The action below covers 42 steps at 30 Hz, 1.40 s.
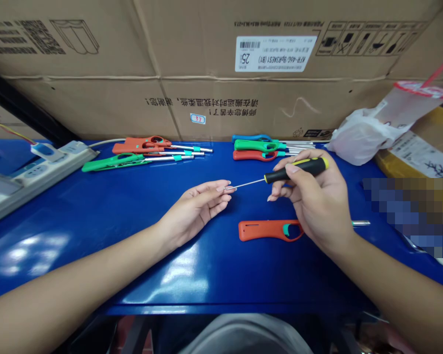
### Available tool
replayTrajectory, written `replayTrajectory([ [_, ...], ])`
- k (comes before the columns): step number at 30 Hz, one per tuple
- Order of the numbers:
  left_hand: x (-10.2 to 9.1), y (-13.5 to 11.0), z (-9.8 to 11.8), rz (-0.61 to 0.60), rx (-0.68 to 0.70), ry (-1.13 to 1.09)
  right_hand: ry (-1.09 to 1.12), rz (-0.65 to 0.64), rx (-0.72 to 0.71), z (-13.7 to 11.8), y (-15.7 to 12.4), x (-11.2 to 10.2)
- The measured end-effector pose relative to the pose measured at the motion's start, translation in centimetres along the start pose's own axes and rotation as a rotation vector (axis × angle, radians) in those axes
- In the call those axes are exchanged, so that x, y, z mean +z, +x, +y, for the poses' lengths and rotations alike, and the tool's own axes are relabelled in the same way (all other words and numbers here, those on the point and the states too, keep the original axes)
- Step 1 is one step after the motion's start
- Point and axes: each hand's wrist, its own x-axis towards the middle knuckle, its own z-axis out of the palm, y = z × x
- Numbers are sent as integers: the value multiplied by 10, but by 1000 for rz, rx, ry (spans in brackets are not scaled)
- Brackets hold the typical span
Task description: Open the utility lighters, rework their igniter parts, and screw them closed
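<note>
Head view: the right hand [313,206] is firmly gripping a yellow-and-black screwdriver [297,170], while the left hand's [194,211] fingers [221,190] are curving near its tip, their hold unclear.

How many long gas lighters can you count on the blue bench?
7. Back left: an orange lighter, a second orange lighter overlapping it, and a green lighter. Back right: a blue lighter, a second green lighter, and a red lighter. Front: a third orange lighter under the right hand. More may be hidden.

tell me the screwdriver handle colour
The screwdriver handle is black and yellow-green, best in the head view.
</note>
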Motion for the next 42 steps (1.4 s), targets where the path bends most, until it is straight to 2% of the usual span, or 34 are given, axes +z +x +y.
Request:
replayTrajectory([
  [16,-5,1,1,-51,32,-44,22,22,7,-2,-3,3],
  [42,-7,2,-1,-54,29,-52,2,-4,4,-3,-7,4],
])
